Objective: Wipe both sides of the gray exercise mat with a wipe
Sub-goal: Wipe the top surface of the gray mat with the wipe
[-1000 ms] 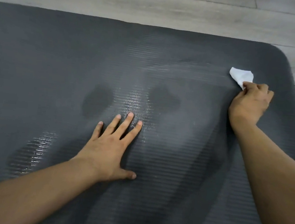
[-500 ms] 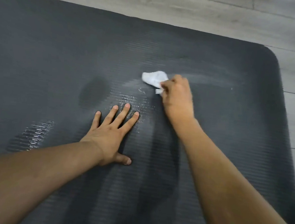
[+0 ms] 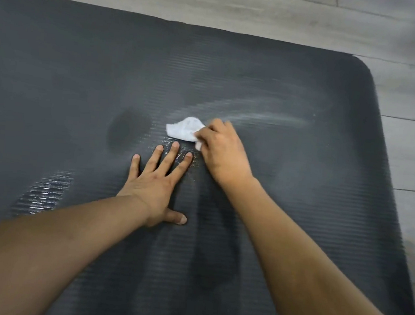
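Swept leftward from the rounded far-right corner, the right hand (image 3: pixel 220 153) pinches the crumpled white wipe (image 3: pixel 185 129) on the ribbed gray exercise mat (image 3: pixel 323 192), just beyond the flat, spread left hand (image 3: pixel 156 185), with broad mat further left.

This looks like a room in a home, or possibly a small exercise space; the view is too tight to say which. The floor (image 3: pixel 301 17) is laid in long pale grey planks with a wood-grain print, the kind of laminate or vinyl used indoors, and thin dark seams run between the boards along the top and right side. A dark gray exercise mat (image 3: pixel 58 69) with a fine ribbed surface and a rounded corner lies flat directly on this floor and fills most of the view. The person's bare arms reach down over it from close above. No walls or furniture show.
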`<state>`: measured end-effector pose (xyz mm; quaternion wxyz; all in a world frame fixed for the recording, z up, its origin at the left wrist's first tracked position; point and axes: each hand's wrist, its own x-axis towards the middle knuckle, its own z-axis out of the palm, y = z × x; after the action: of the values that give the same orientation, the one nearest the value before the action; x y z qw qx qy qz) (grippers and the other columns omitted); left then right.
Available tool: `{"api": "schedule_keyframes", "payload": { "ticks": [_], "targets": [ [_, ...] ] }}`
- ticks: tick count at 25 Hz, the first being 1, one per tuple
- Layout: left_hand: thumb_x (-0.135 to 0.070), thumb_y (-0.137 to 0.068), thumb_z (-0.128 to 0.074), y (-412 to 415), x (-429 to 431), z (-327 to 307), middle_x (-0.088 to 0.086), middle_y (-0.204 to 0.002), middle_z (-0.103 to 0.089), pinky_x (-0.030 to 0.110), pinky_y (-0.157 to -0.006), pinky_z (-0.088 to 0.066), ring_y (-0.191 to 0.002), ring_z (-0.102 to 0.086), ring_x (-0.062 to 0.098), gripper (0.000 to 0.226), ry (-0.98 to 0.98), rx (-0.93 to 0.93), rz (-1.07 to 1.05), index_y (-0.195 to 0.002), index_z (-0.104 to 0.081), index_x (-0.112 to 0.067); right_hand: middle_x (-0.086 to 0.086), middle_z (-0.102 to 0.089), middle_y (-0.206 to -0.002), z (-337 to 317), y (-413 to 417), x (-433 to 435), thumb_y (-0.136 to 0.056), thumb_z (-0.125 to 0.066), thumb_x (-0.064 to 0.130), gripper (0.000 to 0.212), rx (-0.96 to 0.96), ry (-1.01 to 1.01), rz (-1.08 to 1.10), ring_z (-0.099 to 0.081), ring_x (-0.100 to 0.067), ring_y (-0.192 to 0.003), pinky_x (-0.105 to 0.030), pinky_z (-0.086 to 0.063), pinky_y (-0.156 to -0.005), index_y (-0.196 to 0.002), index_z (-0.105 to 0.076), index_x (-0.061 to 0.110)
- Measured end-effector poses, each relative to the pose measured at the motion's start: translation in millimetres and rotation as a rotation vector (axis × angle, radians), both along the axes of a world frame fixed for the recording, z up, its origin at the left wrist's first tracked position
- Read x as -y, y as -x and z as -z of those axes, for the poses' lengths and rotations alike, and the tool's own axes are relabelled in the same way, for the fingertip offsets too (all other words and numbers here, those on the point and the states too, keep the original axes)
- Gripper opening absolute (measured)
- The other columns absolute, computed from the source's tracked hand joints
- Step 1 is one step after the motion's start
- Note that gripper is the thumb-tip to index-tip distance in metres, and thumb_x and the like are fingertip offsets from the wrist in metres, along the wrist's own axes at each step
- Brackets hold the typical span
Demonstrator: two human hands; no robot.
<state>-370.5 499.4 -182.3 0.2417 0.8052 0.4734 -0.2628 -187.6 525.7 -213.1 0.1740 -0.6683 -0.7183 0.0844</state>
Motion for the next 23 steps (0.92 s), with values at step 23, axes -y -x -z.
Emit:
{"api": "schedule_keyframes", "payload": {
  "ticks": [23],
  "targets": [
    [-0.076, -0.077, -0.065, -4.9, -1.5, -4.3, -0.007, -0.147, 0.057, 0.062, -0.122, 0.010, -0.145, 0.040, 0.026, 0.134, 0.054, -0.056, 0.001, -0.140, 0.047, -0.040, -0.016, -0.064, -0.100, -5.2, -126.7, -2.3, -0.081, -0.047, -0.002, 0.033, 0.005, -0.041, 0.734, -0.052, -0.036, -0.093, -0.033, -0.036, -0.080, -0.101, -0.072, 0.007]
  ]
}}
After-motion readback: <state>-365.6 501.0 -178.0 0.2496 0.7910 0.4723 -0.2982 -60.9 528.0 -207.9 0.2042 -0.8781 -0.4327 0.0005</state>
